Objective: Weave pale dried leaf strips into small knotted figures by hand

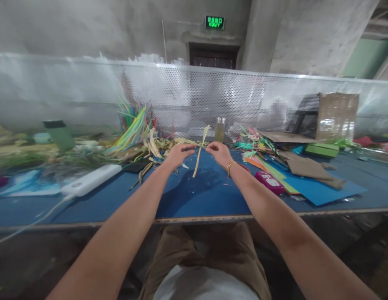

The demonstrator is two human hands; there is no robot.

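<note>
Two pale yellow, flat straw-like strips (197,161) cross each other above the blue table, one running roughly up and down, the other sideways. My left hand (180,154) pinches the sideways strip near the crossing, with thumb and fingers close together. On the other side, my right hand (219,152), with a gold bracelet at its wrist, has its fingertips closed at the crossing's right edge. The strips' exact material cannot be made out.
A white power strip (91,180) with a cord lies left. Colourful stems (134,125) and dry husk-like pieces (152,146) sit behind my left hand. A bottle (219,130) stands at the back. Right are a magenta box (269,182), coloured paper (325,189) and cardboard (309,166).
</note>
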